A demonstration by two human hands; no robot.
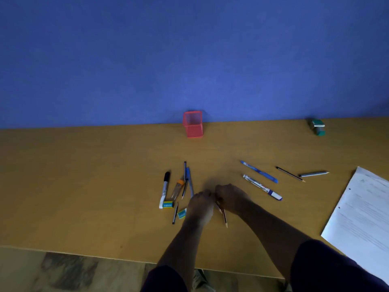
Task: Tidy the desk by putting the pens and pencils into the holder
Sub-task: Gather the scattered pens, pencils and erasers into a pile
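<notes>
A red mesh holder (192, 124) stands at the back of the desk against the blue wall. My two hands meet at the desk's middle, well in front of it. My right hand (230, 198) is closed on a pencil (224, 217) whose tip points toward me. My left hand (201, 204) is curled at the near end of a blue pen (189, 180); whether it grips anything is hidden. To the left lie a black marker (164, 189), an orange-capped tube (177, 188) and thin dark pencils (175, 213). To the right lie a blue pen (259, 171), a white pen (262, 187) and two pencils (290, 174).
Two erasers (167, 204) lie near my left hand. A sheet of white paper (362, 218) covers the desk's right corner. A green stapler (317, 127) sits at the back right. The desk's front edge (105, 258) runs close below my forearms.
</notes>
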